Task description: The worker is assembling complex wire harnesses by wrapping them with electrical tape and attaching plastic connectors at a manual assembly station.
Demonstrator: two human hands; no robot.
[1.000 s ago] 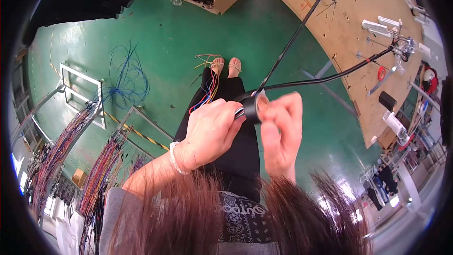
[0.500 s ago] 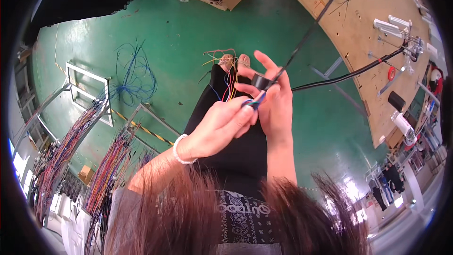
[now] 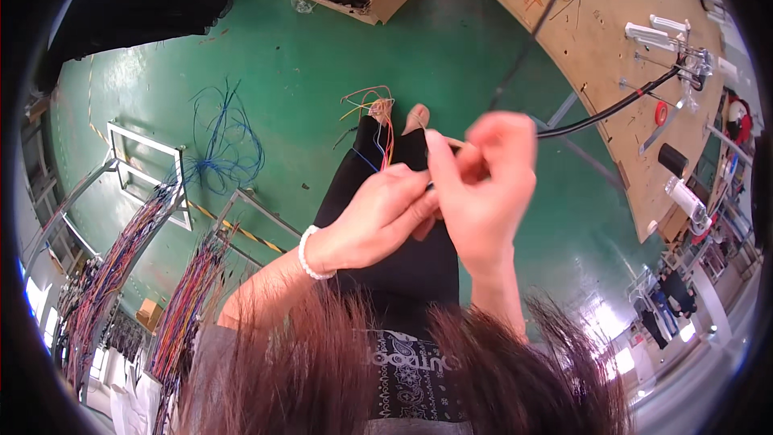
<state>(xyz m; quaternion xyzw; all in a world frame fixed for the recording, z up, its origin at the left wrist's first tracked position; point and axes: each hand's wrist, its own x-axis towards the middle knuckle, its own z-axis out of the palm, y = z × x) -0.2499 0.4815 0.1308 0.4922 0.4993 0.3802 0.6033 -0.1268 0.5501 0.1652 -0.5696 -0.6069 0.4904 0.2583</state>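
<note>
Grip: left hand (image 3: 374, 219) is closed on wires (image 3: 389, 135), whose loose ends fan out beyond the knuckles, above the floor. Right hand (image 3: 489, 189) sits just beside it, curled and blurred; can't tell whether it has hold of anything. Cable (image 3: 592, 123) runs from behind right hand to board (image 3: 596, 44). Good handling likely needs a firm left pinch, wires bunched evenly, right hand working close to that pinch, cable lightly taut, loose ends clear.

We see pale block lettering (image 3: 400, 361) across the dark grey patterned fabric shirt (image 3: 409, 395), partly covered by brown hair (image 3: 282, 370). Orange-red strokes (image 3: 534, 2) mark the flat tan wooden board (image 3: 600, 56), perhaps handwriting, too small for us to read.
</note>
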